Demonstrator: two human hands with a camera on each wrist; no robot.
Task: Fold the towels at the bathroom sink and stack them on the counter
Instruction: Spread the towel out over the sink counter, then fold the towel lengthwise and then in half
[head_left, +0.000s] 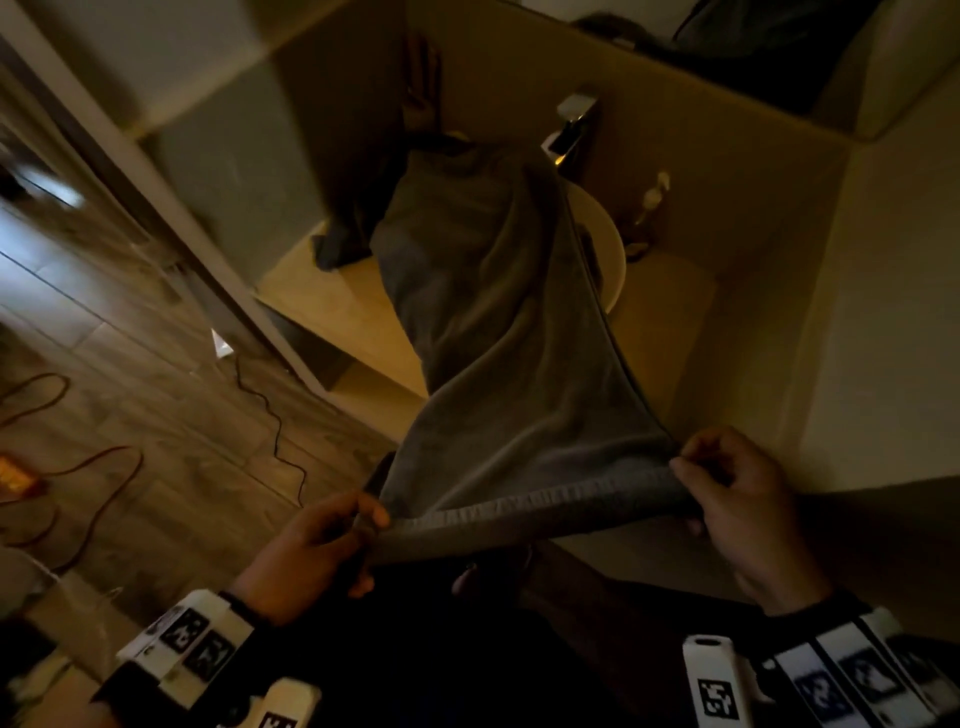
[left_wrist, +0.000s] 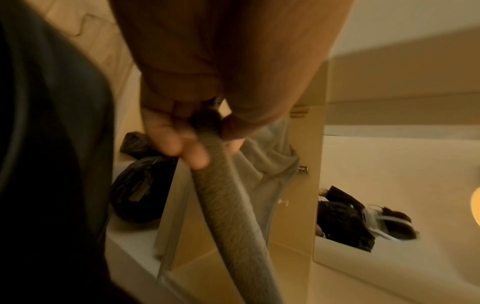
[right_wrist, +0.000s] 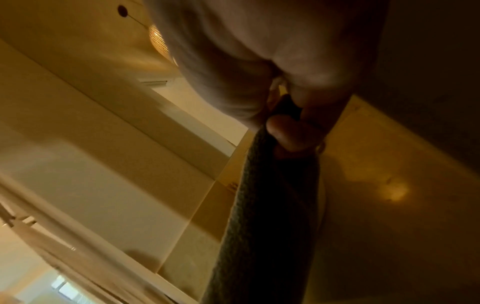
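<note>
Head view shows a grey towel (head_left: 498, 322) stretched from the middle of the frame down to its lower edge, where both hands hold its hemmed near end. The left hand (head_left: 311, 551), at lower left, has its grip pinched on one corner, thumb on top and fingers curled beneath. The right hand (head_left: 743, 504), at lower right, pinches the other corner the same way, so the hem runs taut between the two. The far part of the towel lies over the white sink (head_left: 608, 249) and the wooden counter (head_left: 332, 306) in the centre of the frame, hiding most of the basin. A chrome tap (head_left: 571, 124) stands just above the sink, and a darker cloth (head_left: 337, 244) lies bunched on the counter at the towel's left side. Cables (head_left: 104, 467) trail over the wood floor (head_left: 171, 395) at the left of the frame.

In the left wrist view the fingers (left_wrist: 182, 142) wrap the rolled towel edge, which runs down toward the bottom of the frame. In the right wrist view a fingertip (right_wrist: 288, 131) presses the towel's edge, which drops to the lower centre; this view is dim and blurred
</note>
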